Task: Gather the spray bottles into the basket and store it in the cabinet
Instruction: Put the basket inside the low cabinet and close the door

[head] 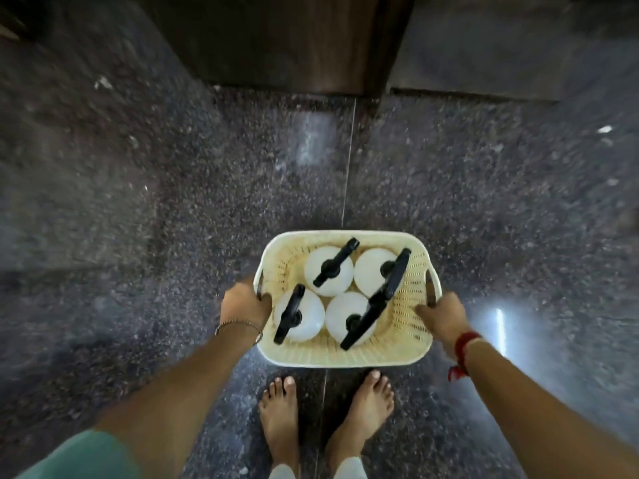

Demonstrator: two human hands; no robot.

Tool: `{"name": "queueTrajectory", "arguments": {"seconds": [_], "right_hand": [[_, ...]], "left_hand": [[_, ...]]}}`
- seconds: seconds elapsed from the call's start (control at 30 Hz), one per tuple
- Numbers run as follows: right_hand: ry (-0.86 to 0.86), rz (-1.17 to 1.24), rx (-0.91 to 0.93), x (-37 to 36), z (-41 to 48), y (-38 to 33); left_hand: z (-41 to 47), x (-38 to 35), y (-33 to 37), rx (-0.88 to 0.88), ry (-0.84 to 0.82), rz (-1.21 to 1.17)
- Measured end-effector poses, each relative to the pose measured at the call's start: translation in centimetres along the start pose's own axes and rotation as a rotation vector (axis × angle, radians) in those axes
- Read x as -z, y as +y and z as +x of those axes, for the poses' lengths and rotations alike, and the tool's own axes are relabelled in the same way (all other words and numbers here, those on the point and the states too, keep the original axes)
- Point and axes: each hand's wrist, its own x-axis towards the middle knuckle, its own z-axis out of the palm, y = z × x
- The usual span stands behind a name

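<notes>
A cream plastic basket (349,356) hangs in front of me above the dark floor. Inside it stand several white spray bottles (328,276) with black trigger heads, upright and close together. My left hand (243,302) grips the basket's left handle. On the opposite handle my right hand (441,314) is closed. A dark wooden cabinet front (276,39) stands ahead at the top of the view.
The floor is dark speckled stone (138,202) with a thin seam running toward me. My bare feet (280,409) stand just under the basket. A dark stone slab (501,46) lies to the right of the wooden cabinet front.
</notes>
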Motion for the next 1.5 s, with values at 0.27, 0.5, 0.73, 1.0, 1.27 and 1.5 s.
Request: {"name": "queueTrajectory", "arguments": {"seconds": [0.27,0.5,0.73,1.0,1.27,1.5], "right_hand": [[0.052,0.097,-0.001,11.4,-4.1,-2.1],[0.145,0.169,0.047,20.4,-3.8,-5.1],[0.183,0.389,-0.055,25.9,-3.6,-7.3],[0.202,0.607,-0.057,29.9,-1.6,-8.9],[0.177,0.724,-0.060,31.6,0.5,-8.8],[0.201,0.727,-0.116,31.6,1.0,-6.4]], "left_hand": [[-3.1,5.7,10.9,-0.088,0.043,0.018],[-1.9,9.3,21.3,-0.204,0.083,-0.013],[0.8,14.3,31.9,-0.444,0.049,0.094],[3.1,17.5,40.9,-0.613,0.018,0.145],[4.8,18.7,43.5,-0.976,0.306,0.526],[7.4,19.8,44.7,-0.932,0.543,1.466]]}}
